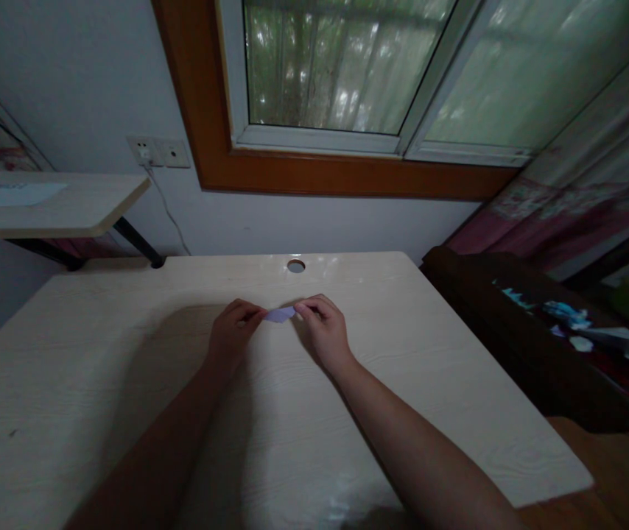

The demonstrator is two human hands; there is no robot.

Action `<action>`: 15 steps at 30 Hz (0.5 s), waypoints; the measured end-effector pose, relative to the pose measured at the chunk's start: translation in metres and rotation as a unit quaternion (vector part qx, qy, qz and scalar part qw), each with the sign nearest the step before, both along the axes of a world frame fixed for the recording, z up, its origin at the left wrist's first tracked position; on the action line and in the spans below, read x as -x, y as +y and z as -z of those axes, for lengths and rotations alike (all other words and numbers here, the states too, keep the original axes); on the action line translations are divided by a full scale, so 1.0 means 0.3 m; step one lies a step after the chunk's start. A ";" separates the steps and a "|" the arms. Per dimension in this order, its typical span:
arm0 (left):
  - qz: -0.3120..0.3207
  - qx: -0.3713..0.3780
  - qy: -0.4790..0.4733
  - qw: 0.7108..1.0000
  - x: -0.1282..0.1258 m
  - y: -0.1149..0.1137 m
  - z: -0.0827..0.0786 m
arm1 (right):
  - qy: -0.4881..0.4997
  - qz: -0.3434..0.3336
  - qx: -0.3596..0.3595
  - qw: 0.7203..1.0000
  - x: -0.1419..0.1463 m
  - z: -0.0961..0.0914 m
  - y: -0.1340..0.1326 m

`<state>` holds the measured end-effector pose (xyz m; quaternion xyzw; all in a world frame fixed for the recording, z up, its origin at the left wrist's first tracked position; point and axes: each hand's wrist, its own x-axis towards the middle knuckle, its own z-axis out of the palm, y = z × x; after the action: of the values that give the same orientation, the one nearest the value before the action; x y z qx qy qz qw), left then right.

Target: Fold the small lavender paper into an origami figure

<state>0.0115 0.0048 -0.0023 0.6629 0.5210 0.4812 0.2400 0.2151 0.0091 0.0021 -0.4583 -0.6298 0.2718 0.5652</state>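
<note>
The person's left forearm (157,438) is slanting up from 7 o'clock, and the right forearm (406,430) is rising from 5 o'clock, both bare and converging toward the centre. The left wrist (218,368) and right wrist (348,366) are running nearly in line with their forearms. The left hand (229,331) is curling, its fingers (255,314) pointing toward 2 o'clock, thumb and forefinger pinching. The right hand (328,331) is sitting at 3 o'clock from it, just apart, its fingertips (302,306) aiming toward 10 o'clock in a similar pinch, its knuckles arching toward 12 o'clock.
</note>
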 end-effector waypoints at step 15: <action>-0.020 0.004 -0.031 0.999 -0.007 -0.008 -0.023 | 0.076 -0.072 0.072 0.992 0.025 0.033 0.001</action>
<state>0.0135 0.0023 0.0044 0.6361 0.5286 0.5041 0.2490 0.2077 0.0093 -0.0079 -0.4294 -0.5949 0.3904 0.5562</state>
